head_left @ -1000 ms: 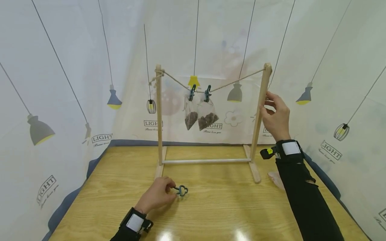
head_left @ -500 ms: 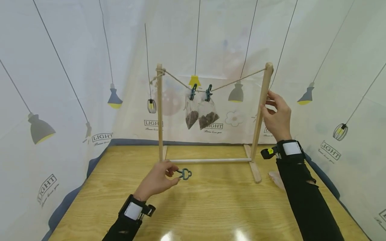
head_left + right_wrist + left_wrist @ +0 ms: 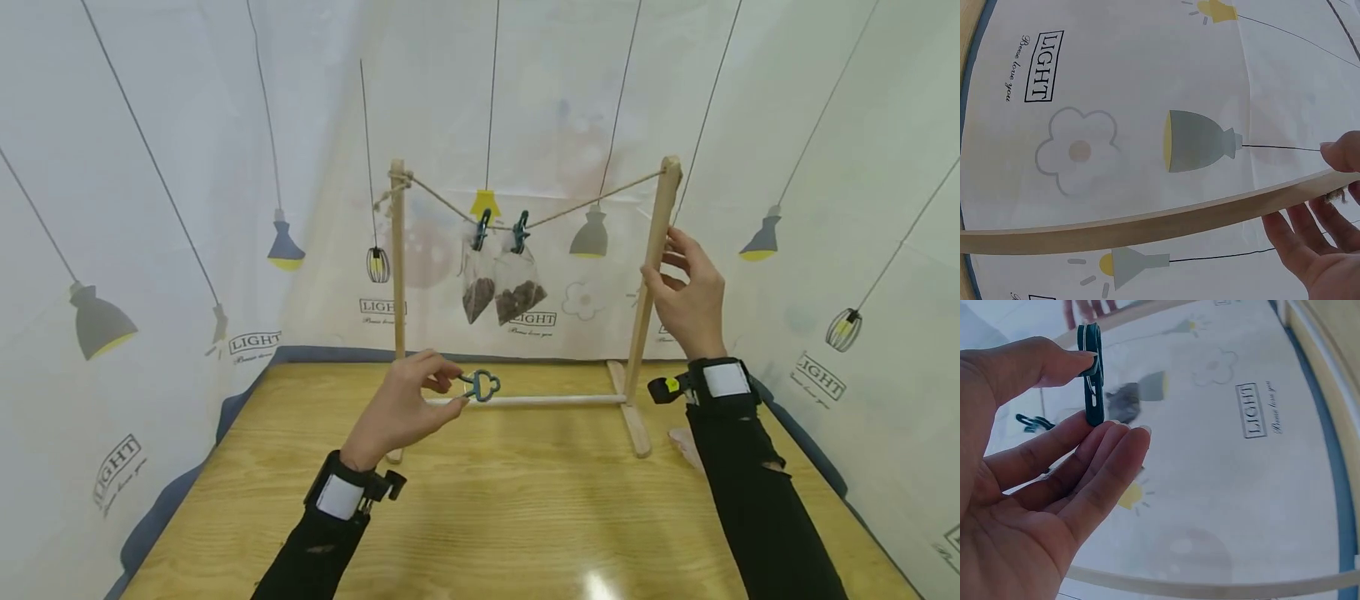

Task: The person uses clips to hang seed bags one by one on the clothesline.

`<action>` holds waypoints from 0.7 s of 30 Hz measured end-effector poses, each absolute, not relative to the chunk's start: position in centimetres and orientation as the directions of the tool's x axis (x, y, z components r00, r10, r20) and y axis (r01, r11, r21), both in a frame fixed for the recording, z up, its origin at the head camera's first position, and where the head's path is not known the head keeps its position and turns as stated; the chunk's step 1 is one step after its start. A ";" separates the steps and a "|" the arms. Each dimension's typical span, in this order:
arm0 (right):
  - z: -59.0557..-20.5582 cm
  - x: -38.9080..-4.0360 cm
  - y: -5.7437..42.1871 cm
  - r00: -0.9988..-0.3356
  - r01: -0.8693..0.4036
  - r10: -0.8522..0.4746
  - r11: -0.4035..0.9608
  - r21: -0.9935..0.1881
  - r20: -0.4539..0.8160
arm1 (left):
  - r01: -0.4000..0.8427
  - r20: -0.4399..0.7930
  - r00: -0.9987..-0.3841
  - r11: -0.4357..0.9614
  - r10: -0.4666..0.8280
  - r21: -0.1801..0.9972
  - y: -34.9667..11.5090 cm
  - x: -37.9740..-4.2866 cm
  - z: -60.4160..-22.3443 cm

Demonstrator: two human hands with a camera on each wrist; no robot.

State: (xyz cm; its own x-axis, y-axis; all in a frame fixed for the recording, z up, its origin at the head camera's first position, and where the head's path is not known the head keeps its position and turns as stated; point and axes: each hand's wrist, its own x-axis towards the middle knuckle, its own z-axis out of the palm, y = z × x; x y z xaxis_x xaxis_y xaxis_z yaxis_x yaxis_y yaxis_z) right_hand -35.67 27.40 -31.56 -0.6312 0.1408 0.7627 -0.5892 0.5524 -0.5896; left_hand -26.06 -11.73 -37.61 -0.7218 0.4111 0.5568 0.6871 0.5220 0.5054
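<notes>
My left hand pinches a dark green clothes peg between thumb and fingers, raised above the table at the white crossbar's height in the head view. My right hand grips the right wooden post of a small drying rack, thumb and fingers on opposite sides. A twine line sags between that post and the left post. Two similar pegs, a left peg and a right peg, clip two clear bags with dark contents, a left bag and a right bag, to the line.
The rack stands on a wooden table, its white crossbar low between the posts. A pale, see-through item lies by the right forearm, partly hidden. A white lamp-print cloth encloses the table's back and sides.
My left hand has lifted the peg off the table and brought it up, slightly right, towards the rack. My right hand stays on the post, with its thumb shifted slightly.
</notes>
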 end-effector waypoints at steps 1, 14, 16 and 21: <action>-31.6 -35.6 27.4 -0.630 -0.594 0.140 0.547 -0.590 0.764 | 0.696 0.568 -0.712 0.521 0.412 0.495 -11.5 -26.0 -37.3; -32.6 -32.1 25.2 -0.558 -0.620 0.173 0.563 -0.546 0.812 | 0.762 0.643 -0.642 0.436 0.417 0.478 -10.0 -25.7 -35.4; -33.0 -31.4 24.4 -0.563 -0.631 0.163 0.547 -0.549 0.810 | 0.769 0.654 -0.635 0.421 0.412 0.481 -9.8 -25.6 -35.1; -34.1 -29.9 22.4 -0.594 -0.680 0.126 0.450 -0.579 0.795 | 0.779 0.671 -0.623 0.392 0.401 0.489 -9.2 -25.1 -34.5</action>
State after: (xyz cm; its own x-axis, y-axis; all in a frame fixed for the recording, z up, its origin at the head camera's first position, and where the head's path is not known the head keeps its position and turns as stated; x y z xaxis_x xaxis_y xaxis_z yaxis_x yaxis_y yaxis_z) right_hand -29.87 22.35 -34.07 -0.5936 0.1262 0.7948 -0.6798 0.4499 -0.5792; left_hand -25.15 -9.19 -34.54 -0.6231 0.4014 0.6713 0.7793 0.3921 0.4889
